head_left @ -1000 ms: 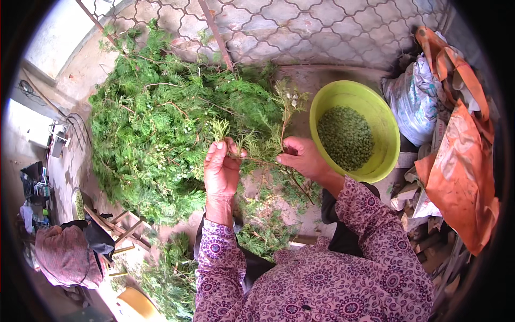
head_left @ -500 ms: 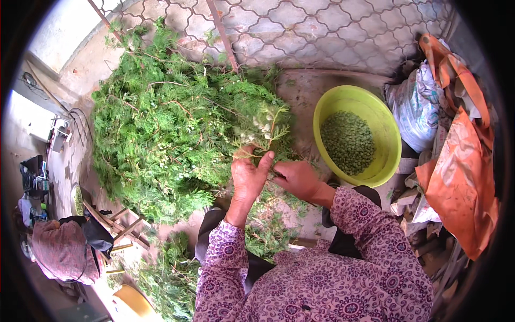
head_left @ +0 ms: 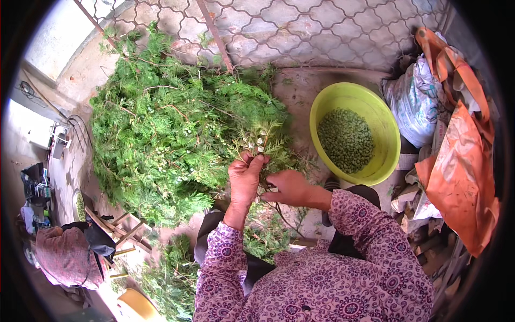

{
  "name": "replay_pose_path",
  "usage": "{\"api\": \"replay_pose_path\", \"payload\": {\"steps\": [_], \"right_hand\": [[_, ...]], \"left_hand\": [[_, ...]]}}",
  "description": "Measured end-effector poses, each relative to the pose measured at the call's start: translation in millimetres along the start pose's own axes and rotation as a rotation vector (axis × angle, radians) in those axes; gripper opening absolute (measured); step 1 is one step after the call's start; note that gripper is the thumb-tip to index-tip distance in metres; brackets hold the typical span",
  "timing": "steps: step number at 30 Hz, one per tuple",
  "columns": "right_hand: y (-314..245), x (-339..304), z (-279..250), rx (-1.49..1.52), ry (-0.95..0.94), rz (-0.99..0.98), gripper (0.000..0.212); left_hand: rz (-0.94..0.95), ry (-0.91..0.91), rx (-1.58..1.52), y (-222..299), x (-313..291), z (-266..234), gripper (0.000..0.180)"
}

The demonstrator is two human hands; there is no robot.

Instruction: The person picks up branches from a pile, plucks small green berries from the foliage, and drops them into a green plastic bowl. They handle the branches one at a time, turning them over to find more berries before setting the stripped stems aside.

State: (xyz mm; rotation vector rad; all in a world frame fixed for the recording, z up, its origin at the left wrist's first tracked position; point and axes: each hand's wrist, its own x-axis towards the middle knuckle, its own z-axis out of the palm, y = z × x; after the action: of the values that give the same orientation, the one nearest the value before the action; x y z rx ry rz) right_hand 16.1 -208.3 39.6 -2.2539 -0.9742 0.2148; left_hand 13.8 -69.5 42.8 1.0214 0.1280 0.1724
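My left hand (head_left: 245, 177) grips a green leafy sprig (head_left: 258, 140) with small pale buds, holding it upright in front of me. My right hand (head_left: 289, 188) is closed on the sprig's lower stem, just right of the left hand. A large heap of green feathery branches (head_left: 171, 134) lies ahead and to the left. A yellow-green plastic basin (head_left: 383, 129) with small green berries (head_left: 346, 140) inside stands to the right. Both sleeves are purple with a floral pattern.
A wire mesh fence (head_left: 300, 29) runs along the back. Orange and white sacks (head_left: 456, 155) are piled at the right. More cut greenery (head_left: 171, 279) lies by my knees. A maroon cloth bundle (head_left: 67, 257) and wooden sticks (head_left: 120, 233) sit at lower left.
Both hands have drawn back from the heap toward my body. The left hand now holds a sprig upright, and the right hand has shifted from beside the basin to the stem.
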Motion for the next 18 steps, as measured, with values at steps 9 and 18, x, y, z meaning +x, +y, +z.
{"api": "replay_pose_path", "payload": {"steps": [9, 18], "right_hand": [[11.3, 11.9, -56.6, 0.834, 0.177, 0.141, 0.019], [18.5, 19.6, -40.4, 0.508, 0.331, 0.218, 0.028]], "left_hand": [[-0.071, 0.068, 0.051, -4.2, -2.7, -0.6, 0.019], [-0.006, -0.052, 0.021, -17.8, -8.1, 6.3, 0.029]]}}
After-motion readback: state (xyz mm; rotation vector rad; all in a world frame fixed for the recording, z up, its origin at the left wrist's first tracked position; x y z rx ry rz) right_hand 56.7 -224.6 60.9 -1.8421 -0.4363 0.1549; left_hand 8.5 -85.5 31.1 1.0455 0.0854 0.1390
